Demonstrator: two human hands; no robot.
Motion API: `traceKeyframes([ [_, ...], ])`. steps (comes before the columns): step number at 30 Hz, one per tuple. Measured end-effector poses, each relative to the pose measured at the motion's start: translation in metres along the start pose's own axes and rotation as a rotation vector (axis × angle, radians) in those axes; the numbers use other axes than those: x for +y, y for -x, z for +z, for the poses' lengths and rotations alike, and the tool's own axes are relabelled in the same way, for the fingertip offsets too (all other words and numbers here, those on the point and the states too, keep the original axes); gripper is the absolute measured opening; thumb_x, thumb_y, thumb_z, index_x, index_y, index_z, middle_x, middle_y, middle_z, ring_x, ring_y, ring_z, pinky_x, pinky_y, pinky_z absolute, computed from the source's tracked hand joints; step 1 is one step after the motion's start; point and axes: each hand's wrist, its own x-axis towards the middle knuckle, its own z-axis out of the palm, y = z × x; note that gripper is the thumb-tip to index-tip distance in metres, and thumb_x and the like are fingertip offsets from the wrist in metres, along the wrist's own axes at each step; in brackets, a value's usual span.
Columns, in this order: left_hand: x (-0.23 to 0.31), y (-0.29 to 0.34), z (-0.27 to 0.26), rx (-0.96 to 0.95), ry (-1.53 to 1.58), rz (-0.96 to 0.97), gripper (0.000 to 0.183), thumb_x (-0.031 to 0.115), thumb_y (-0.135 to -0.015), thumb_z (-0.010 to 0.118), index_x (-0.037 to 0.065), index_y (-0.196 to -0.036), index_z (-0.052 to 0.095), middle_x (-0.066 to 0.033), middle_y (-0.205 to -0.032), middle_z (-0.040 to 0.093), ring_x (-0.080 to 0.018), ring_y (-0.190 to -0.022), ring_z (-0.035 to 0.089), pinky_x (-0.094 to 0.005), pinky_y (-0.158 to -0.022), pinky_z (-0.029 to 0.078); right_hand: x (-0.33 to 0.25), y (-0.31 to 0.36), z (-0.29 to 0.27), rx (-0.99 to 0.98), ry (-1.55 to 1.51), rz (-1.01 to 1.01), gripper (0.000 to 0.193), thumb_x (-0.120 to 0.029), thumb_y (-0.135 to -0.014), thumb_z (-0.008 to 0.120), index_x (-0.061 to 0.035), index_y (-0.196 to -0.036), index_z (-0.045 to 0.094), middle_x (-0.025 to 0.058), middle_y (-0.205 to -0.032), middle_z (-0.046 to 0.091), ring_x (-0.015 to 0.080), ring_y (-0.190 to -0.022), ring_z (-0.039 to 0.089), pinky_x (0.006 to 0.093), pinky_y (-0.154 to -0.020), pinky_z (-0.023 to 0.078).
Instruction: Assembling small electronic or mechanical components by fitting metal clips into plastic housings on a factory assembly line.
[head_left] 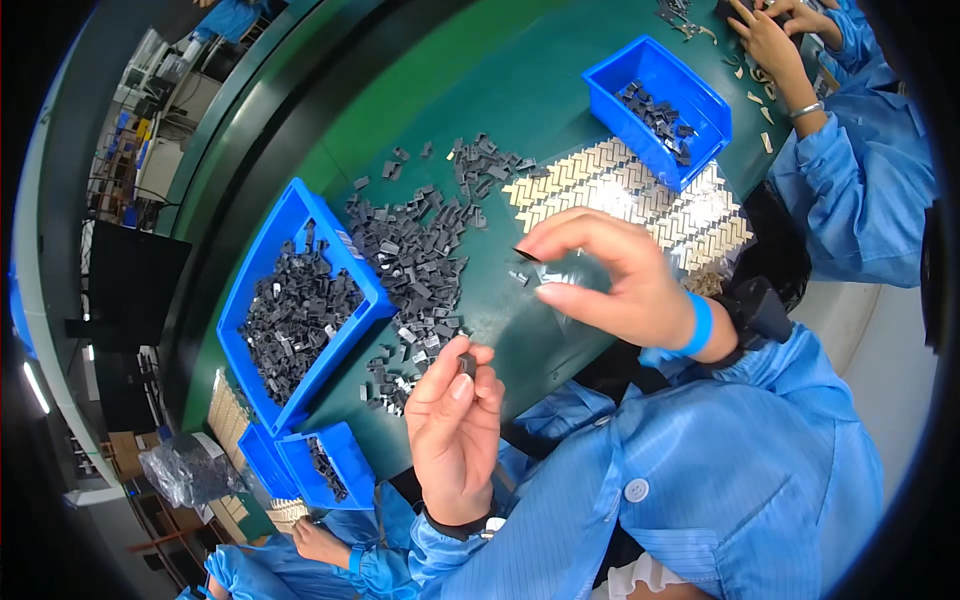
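My left hand (455, 435) is closed, with thumb and fingertips pinching a small dark plastic part (467, 364) held upright above the table's near side. To the right, my right hand (625, 285) hovers over the green tabletop with its thumb and forefinger spread apart. A thin dark sliver (526, 256) shows at the forefinger's tip; I cannot tell whether it is stuck there. Small shiny pieces (552, 277) appear between the thumb and forefinger, seemingly on the table. A loose heap of dark plastic parts (420, 260) spreads beyond my left hand.
A large blue bin (232, 345) of dark parts stands left, a smaller blue bin (318, 470) below it. Another blue bin (640, 65) sits at the far right by rows of beige strips (590, 190). Co-workers in blue sleeves (835, 190) sit at both sides.
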Motion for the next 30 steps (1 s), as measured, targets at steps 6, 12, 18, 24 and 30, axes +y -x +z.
traceKeyframes([
  [6, -0.005, -0.021, 0.019, -0.034, -0.051, -0.122, 0.033, 0.002, -0.088, 0.048, -0.008, -0.119, 0.045, -0.0190, -0.104, 0.052, -0.0136, -0.078, 0.051, -0.0228, -0.073, 0.049, -0.016, 0.011, -0.006, 0.163, -0.963, 0.359, 0.009, 0.004, -0.081, 0.057, 0.0017, -0.089, 0.056, 0.0128, -0.106, 0.052, 0.0151, -0.100, 0.050, 0.0283, -0.086, 0.040],
  [12, -0.019, -0.038, 0.025, -0.059, -0.037, -0.220, 0.026, 0.007, -0.090, 0.049, -0.001, -0.114, 0.054, -0.0164, -0.095, 0.061, -0.0186, -0.073, 0.060, -0.0277, -0.065, 0.051, -0.005, 0.017, -0.007, 0.205, -1.012, 0.459, 0.007, 0.002, -0.080, 0.058, 0.0010, -0.087, 0.058, 0.0113, -0.105, 0.052, 0.0131, -0.098, 0.050, 0.0269, -0.085, 0.041],
  [18, -0.024, -0.046, 0.031, 0.025, -0.088, -0.188, 0.025, 0.004, -0.088, 0.050, -0.003, -0.111, 0.056, -0.0165, -0.095, 0.062, -0.0195, -0.075, 0.062, -0.0291, -0.067, 0.054, 0.004, 0.012, -0.010, 0.083, -0.866, 0.412, 0.008, 0.005, -0.078, 0.059, 0.0008, -0.083, 0.056, 0.0143, -0.108, 0.051, 0.0189, -0.097, 0.053, 0.0332, -0.086, 0.043],
  [24, -0.025, -0.042, 0.028, -0.001, -0.232, -0.123, 0.026, -0.001, -0.085, 0.053, -0.002, -0.111, 0.056, -0.0178, -0.094, 0.063, -0.0212, -0.072, 0.063, -0.0300, -0.066, 0.054, 0.009, 0.011, -0.005, 0.033, -0.948, 0.481, 0.007, 0.005, -0.077, 0.060, 0.0000, -0.080, 0.056, 0.0131, -0.106, 0.051, 0.0179, -0.096, 0.053, 0.0313, -0.084, 0.044],
  [30, -0.028, -0.039, 0.029, -0.026, -0.382, 0.002, 0.027, -0.003, -0.083, 0.056, -0.002, -0.110, 0.057, -0.0172, -0.091, 0.064, -0.0203, -0.069, 0.063, -0.0286, -0.065, 0.053, 0.009, 0.014, -0.003, 0.025, -0.984, 0.497, 0.006, 0.005, -0.078, 0.060, 0.0009, -0.081, 0.055, 0.0134, -0.105, 0.051, 0.0173, -0.093, 0.054, 0.0303, -0.082, 0.045],
])
